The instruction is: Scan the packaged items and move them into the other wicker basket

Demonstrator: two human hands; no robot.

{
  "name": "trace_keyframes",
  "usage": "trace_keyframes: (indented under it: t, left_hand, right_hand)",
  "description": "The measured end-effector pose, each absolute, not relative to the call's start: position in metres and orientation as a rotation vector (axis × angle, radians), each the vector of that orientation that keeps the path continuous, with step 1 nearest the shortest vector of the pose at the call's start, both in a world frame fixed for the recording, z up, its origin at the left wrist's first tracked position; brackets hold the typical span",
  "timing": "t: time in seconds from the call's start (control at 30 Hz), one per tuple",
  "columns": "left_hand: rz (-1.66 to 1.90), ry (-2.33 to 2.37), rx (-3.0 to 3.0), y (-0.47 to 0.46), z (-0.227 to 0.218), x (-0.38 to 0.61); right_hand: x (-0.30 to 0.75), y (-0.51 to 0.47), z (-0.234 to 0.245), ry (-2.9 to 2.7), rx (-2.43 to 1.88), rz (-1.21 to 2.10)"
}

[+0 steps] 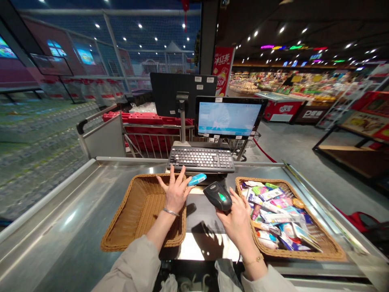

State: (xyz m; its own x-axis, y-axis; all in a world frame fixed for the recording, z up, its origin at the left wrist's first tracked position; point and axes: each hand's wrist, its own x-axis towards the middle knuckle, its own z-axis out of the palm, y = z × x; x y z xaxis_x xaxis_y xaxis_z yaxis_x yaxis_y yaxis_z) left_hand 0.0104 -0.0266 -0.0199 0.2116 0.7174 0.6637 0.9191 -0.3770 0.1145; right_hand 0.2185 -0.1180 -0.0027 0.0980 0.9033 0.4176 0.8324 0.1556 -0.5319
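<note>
Blue-wrapped, a small packet (197, 179) is seen at the thumb tip of the left hand (175, 194), whose fingers are splayed open and pointed away above the right rim of the left wicker basket (121, 215); whether the packet is touched cannot be told. A black scanner (219, 196) is gripped in the right hand (238, 221), its fingers curled around it, just beside the right wicker basket (331, 253).

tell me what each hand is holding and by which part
The left hand pinches a small light-blue plastic packet by its left end. The right hand grips a black handheld barcode scanner by its handle.
</note>
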Motion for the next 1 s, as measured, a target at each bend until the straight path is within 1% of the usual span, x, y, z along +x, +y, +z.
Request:
trace_keyframes:
  t: [0.4, 1.0]
  left_hand:
    - [-0.972, -1.462, -2.240, -0.022, -0.020, 0.029]
    - [-1.037, -1.259, -2.403, -0.016, -0.018, 0.099]
  right_hand:
    - [0.231, -0.122, -0.009, -1.579, -1.755, 0.091]
    - [0.283, -0.133, -0.016, -1.256, -1.887, 0.009]
